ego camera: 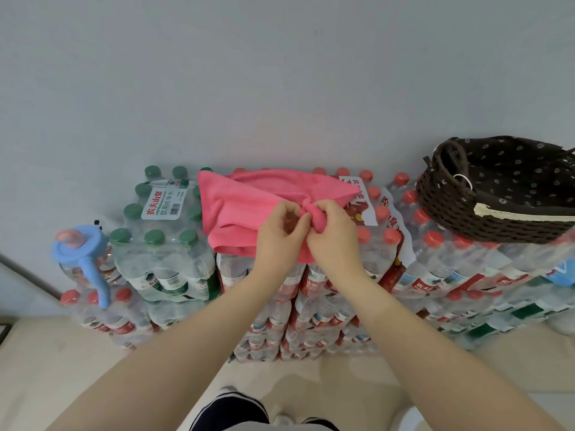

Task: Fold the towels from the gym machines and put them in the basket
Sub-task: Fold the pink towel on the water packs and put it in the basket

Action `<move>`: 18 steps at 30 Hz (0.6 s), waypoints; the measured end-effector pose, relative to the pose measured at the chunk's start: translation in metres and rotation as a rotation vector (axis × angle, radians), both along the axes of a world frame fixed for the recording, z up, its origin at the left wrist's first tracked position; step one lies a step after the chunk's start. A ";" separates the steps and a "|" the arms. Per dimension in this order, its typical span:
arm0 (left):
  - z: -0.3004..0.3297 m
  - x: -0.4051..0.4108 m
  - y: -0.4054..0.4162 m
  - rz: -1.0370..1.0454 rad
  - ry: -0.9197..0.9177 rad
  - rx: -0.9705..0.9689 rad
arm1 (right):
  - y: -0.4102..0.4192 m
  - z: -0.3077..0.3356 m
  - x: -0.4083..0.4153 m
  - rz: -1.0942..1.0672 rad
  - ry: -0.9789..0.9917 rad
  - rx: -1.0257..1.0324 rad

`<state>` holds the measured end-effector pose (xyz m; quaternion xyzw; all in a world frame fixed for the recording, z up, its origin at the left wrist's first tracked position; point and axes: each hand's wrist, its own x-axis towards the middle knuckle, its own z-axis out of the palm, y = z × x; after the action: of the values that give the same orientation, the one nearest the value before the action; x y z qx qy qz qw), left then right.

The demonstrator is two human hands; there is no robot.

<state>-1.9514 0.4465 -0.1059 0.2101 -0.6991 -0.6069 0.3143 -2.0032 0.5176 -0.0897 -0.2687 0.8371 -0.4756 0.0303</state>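
- Head view shows a pink towel [245, 206] spread on top of stacked shrink-wrapped packs of water bottles [311, 306], against the wall, near the middle of the stack's top.
- Both hands meet at the towel's near-right part: the left hand [277, 237] pinches cloth with curled fingers, and the right hand [333, 234] is clamped round a bunched knob of it, the two hands touching.
- A dark woven basket [485, 209] sits at the right end of the stack top, well apart from the towel, and overhangs the stack's front edge.
- Risk, as I judge it: the cloth is gathered into a wad, not laid flat, so a fold made from here would likely come out lumpy or crooked.
- The bottle caps make a bumpy bed; a pull toward the front edge could drag the towel off, since its near hem already hangs over.
- A blue-lidded cup [84, 253] stands at the stack's left end; a wide sweep of cloth that way might knock it.
- Carrying the towel right, a careless set-down could tip the basket.
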 end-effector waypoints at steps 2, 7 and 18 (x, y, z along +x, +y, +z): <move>-0.002 0.002 -0.004 0.014 -0.014 0.003 | 0.001 0.000 0.001 0.045 -0.071 -0.035; -0.005 0.006 -0.011 0.055 -0.059 -0.104 | 0.002 0.003 -0.007 0.009 -0.024 -0.048; 0.006 0.010 -0.016 0.000 -0.024 -0.145 | -0.006 0.007 -0.010 0.148 -0.111 -0.163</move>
<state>-1.9412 0.4302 -0.0998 0.1940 -0.7448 -0.5522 0.3204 -2.0136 0.5116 -0.0832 -0.3044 0.7706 -0.5527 0.0897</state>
